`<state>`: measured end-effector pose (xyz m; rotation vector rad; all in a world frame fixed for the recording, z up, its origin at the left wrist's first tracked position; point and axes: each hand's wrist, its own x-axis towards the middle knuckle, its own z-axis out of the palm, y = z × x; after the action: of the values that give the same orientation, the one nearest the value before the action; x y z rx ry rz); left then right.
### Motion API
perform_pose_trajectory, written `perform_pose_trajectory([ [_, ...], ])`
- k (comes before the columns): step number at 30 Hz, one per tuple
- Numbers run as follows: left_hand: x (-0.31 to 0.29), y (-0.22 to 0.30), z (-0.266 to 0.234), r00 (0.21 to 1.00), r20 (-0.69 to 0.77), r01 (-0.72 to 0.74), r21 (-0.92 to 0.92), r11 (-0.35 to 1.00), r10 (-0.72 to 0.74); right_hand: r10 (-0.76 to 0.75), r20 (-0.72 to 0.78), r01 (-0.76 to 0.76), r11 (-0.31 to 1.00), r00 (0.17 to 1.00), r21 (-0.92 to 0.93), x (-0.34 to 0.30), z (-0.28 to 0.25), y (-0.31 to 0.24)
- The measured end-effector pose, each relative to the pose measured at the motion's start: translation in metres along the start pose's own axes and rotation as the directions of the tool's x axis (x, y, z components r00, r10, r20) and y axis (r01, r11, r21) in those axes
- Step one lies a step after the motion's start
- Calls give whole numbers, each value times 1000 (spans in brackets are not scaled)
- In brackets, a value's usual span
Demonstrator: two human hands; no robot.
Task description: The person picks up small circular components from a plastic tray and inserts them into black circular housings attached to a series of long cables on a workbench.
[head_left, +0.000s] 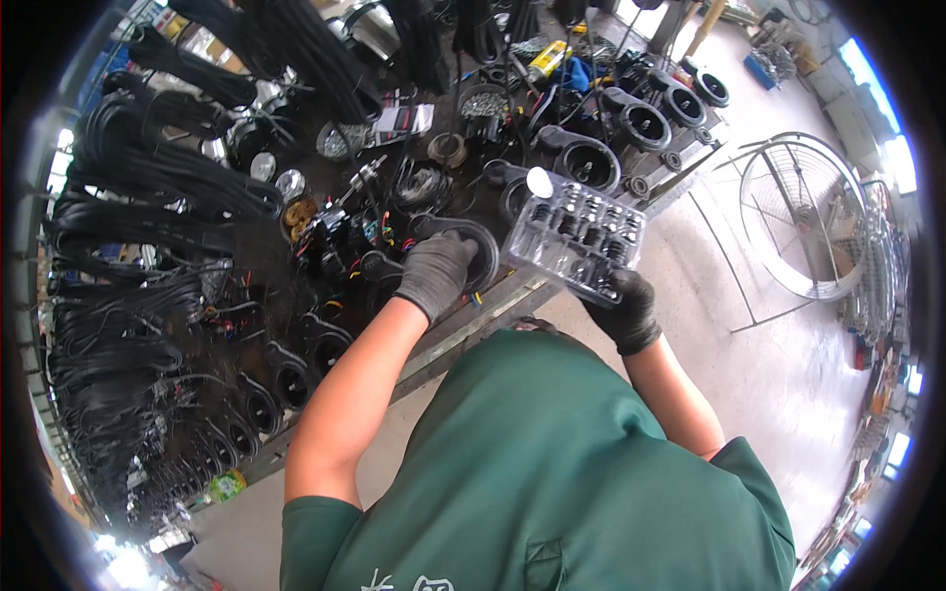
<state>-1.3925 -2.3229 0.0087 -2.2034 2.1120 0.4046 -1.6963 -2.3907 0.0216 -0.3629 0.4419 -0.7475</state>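
My right hand, in a dark grey glove, grips the near edge of a clear plastic compartment tray. Small black parts fill several of its compartments, and a white round piece shows at its far left corner. My left hand, gloved alike, is at a black round motor housing on the bench to the left of the tray. Its fingers are curled together over the hollow of the housing; whatever they pinch is hidden.
More black round housings line the bench edge on both sides. Bundles of black cable hang at the left. A coil of wire and a bowl of small metal parts lie farther back. A round wire fan guard stands on the floor at right.
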Motion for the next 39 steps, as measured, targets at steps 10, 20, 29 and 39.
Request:
perform_pose_trajectory([
  [10, 10, -3, 17, 991, 134, 3, 108, 994, -18, 16, 142, -15, 1000, 990, -8, 7, 3, -3],
  [20, -5, 6, -3, 994, 109, -37, 177, 984, 18, 51, 96, -51, 999, 994, -5, 7, 5, -11],
  [29, -3, 17, 8, 988, 127, 49, 255, 966, -84, 104, 141, -114, 991, 985, 67, 39, -33, -29],
  [39, 7, 30, 10, 958, 104, 248, 171, 954, -268, 238, 275, -250, 968, 931, 6, 96, -31, -111],
])
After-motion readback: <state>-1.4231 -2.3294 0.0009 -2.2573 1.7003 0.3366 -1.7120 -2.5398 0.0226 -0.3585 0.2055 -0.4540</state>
